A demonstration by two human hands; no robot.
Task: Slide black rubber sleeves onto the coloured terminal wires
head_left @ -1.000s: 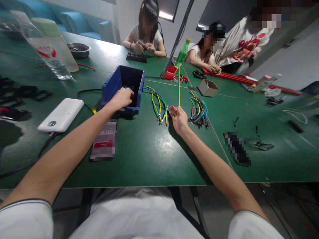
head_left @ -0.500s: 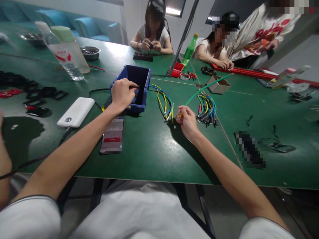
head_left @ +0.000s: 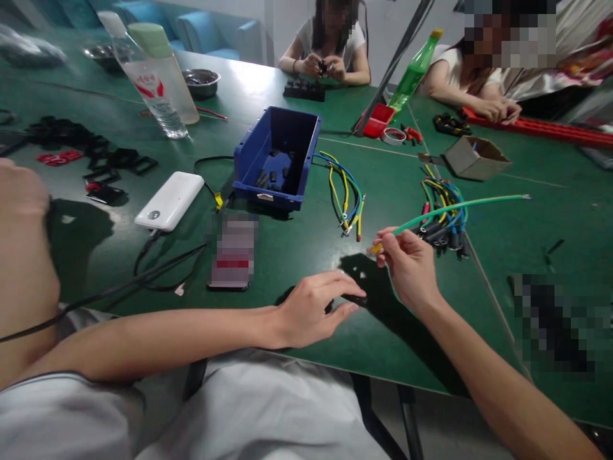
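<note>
My right hand (head_left: 412, 265) pinches a green wire (head_left: 460, 206) near its yellow end. The wire's long free part reaches to the right over a bundle of wires with black sleeves (head_left: 443, 233). My left hand (head_left: 311, 310) is low over the table's front part, thumb and fingertips around a small black sleeve (head_left: 355, 298), which is partly hidden. Ahead of both hands lie several loose yellow, blue and green wires (head_left: 345, 198) with metal terminals. The blue bin (head_left: 272, 199) behind the left hand holds several small black pieces.
A phone (head_left: 233, 252) and white power bank (head_left: 170, 201) with cables lie at left. Bottles (head_left: 153, 96) and black frames (head_left: 117, 160) are farther left. A small cardboard box (head_left: 476, 160) stands at right, and a blurred black object (head_left: 550, 322) lies nearer. Co-workers sit across the table.
My left hand has come out of the blue bin and moved right and nearer to me with the black sleeve. The green wire in my right hand has tilted flatter. The view has shifted.
</note>
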